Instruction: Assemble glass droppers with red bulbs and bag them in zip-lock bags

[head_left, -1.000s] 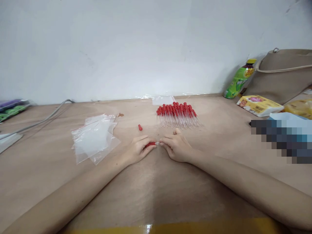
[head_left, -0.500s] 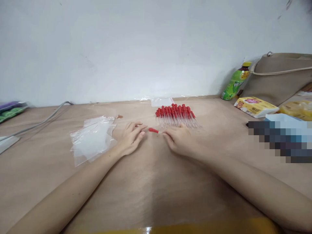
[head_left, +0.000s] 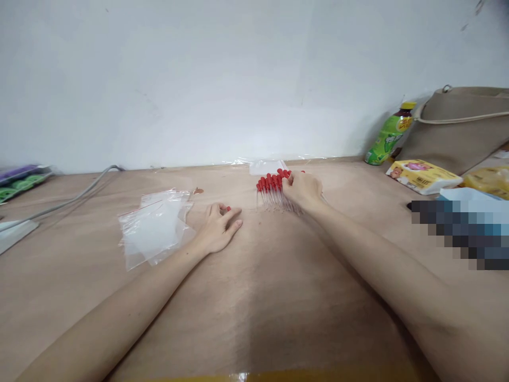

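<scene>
Several clear droppers with red bulbs (head_left: 272,183) lie in a row near the wall, bulbs toward it. Over the right part of the row is my right hand (head_left: 304,188), its thumb and fingers closed at the red bulbs; what they pinch is hidden. My left hand (head_left: 218,228) rests on the brown table, fingers curled, with a red bulb (head_left: 228,209) showing between them. Just left of that hand, clear zip bags (head_left: 153,228) with red edges lie overlapping.
Behind the droppers lies another clear bag (head_left: 264,167). A green bottle (head_left: 387,135), a yellow tissue pack (head_left: 423,176) and a grey-brown bag (head_left: 465,127) stand at right. A grey cable (head_left: 79,195) and green-purple packages (head_left: 24,180) are at left.
My right hand has moved from the red bulb at the middle, up and right, onto the row of droppers. That red bulb is now at my left fingers, which have curled around it.
</scene>
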`<state>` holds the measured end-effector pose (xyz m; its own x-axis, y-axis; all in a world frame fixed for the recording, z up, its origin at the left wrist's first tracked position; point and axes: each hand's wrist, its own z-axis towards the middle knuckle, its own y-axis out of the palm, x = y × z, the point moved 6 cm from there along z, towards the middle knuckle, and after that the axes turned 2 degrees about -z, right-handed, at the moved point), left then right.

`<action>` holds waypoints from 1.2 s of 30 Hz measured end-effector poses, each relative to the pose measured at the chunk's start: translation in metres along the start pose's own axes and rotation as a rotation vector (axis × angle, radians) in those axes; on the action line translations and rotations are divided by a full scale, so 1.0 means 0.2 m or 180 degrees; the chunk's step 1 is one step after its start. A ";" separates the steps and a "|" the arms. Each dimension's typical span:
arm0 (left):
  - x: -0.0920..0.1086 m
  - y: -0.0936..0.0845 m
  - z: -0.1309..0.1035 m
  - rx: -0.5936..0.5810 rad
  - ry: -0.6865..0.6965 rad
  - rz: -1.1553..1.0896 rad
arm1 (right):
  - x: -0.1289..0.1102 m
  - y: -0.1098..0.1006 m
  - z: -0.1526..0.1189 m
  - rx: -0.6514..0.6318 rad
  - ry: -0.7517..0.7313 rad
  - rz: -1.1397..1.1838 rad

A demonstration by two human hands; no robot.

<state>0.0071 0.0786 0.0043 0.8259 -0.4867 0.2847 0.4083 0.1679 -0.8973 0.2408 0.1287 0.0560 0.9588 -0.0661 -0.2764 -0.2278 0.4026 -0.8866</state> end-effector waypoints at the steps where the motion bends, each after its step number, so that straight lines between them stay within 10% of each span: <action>1: 0.00 0.00 0.00 0.0012 0.0011 0.0003 | -0.01 0.02 0.01 0.0001 0.0084 -0.0022; 19: -0.03 -0.06 0.01 0.0774 0.0024 -0.0568 | -0.29 0.15 -0.07 -0.0358 -0.0720 -0.0118; 29: 0.02 -0.09 -0.01 0.0883 0.0350 -0.0256 | -0.42 0.27 -0.08 -0.0518 -0.0424 -0.0298; 36: 0.05 -0.12 -0.01 0.0914 0.0521 -0.0420 | -0.36 0.15 -0.26 -0.0325 -0.0956 -0.0021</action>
<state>0.0054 0.0675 0.0277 0.6949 -0.6473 0.3132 0.6192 0.3172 -0.7184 0.1566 0.0976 0.0299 0.9641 0.2103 -0.1620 -0.2227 0.3082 -0.9249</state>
